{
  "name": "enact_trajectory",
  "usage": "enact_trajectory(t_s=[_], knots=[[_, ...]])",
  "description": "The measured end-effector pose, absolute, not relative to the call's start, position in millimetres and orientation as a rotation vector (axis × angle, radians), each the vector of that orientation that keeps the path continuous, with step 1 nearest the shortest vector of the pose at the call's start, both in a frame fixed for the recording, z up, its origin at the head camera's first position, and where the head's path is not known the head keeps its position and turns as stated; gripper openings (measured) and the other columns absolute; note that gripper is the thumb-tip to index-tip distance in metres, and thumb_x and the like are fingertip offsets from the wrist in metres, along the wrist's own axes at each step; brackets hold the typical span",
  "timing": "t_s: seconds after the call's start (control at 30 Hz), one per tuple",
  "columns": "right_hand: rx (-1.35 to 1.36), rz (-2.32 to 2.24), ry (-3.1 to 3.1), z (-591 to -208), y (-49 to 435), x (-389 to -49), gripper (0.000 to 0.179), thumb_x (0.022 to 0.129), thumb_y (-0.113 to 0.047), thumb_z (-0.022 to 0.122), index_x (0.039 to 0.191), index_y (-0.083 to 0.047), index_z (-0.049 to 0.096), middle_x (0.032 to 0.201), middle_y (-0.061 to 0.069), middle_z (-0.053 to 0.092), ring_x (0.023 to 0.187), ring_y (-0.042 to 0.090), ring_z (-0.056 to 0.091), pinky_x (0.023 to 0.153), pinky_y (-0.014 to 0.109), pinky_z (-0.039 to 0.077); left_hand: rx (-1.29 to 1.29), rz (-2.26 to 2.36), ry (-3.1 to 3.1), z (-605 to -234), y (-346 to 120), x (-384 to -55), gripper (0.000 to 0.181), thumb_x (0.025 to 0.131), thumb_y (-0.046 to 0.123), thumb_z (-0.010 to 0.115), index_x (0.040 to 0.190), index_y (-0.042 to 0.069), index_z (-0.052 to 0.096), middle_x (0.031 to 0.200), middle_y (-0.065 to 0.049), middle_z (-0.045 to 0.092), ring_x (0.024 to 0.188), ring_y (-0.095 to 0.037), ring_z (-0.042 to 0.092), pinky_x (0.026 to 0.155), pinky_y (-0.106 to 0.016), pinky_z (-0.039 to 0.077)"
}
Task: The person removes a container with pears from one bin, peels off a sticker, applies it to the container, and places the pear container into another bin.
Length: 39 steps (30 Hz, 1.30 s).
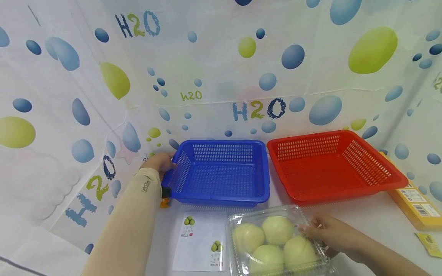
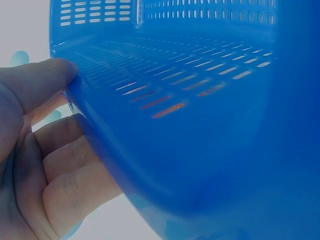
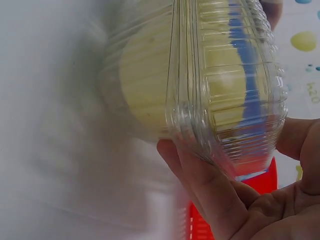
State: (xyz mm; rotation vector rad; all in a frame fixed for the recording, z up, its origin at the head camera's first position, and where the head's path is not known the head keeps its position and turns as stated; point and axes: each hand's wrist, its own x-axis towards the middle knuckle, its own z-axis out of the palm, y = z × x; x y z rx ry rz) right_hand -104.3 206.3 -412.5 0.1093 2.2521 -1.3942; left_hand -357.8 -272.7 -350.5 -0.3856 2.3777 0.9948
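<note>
At the blue plastic basket (image 1: 221, 200), my left hand (image 1: 159, 163) grips the left rim. In the left wrist view, the thumb (image 2: 45, 82) lies over that rim while the other fingers (image 2: 75, 185) curl against the outer wall. My right hand (image 1: 328, 234) holds the right side of a clear plastic clamshell box (image 1: 293, 214). Several round, pale yellow-green fruits (image 1: 266, 258) sit inside under the closed lid. The right wrist view shows the thumb on one side of the box and the fingers (image 3: 200, 185) on the other, near a corner.
A red basket (image 1: 317, 172) stands to the right of the blue one. A white sheet with printed fruit pictures (image 1: 197, 249) lies in front. Further right are an orange carton (image 1: 418, 207) and a small yellow packet (image 1: 429, 245). Patterned curtain (image 1: 214, 61) hangs behind the baskets.
</note>
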Motion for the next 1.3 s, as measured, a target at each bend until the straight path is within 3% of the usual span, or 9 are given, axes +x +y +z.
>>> enact_trajectory(t_s=[0.6,1.07,1.3], knots=[[0.24,-1.439,2.298,-422.3,198.8,-110.3,0.037,0.1,-0.032,0.066,0.102,0.002,0.051,0.092,0.011,0.054,0.082,0.024,0.058,0.065,0.044,0.059,-0.383,0.955,2.41,-347.5,-273.6,-352.8,0.067,0.106,0.017,0.056,0.164,0.015,0.022,0.152,-0.032,0.04,0.13,-0.048,0.049,0.102,-0.065,0.043],[0.241,-1.413,2.321,-425.4,199.1,-111.0,0.043,0.099,-0.037,0.066,0.104,0.002,0.05,0.091,0.013,0.052,0.078,0.025,0.059,0.064,0.044,0.06,-0.375,1.022,2.37,-349.1,-270.9,-356.0,0.067,0.107,0.015,0.051,0.165,0.025,0.017,0.155,-0.029,0.036,0.137,-0.049,0.043,0.105,-0.064,0.041],[0.242,-1.43,2.315,-425.5,199.7,-111.6,0.043,0.099,-0.035,0.066,0.106,0.004,0.05,0.093,0.013,0.052,0.082,0.025,0.059,0.064,0.045,0.061,-0.315,0.977,2.394,-350.2,-270.5,-357.6,0.067,0.108,0.011,0.049,0.165,0.022,0.016,0.153,-0.03,0.039,0.136,-0.05,0.043,0.104,-0.065,0.041]])
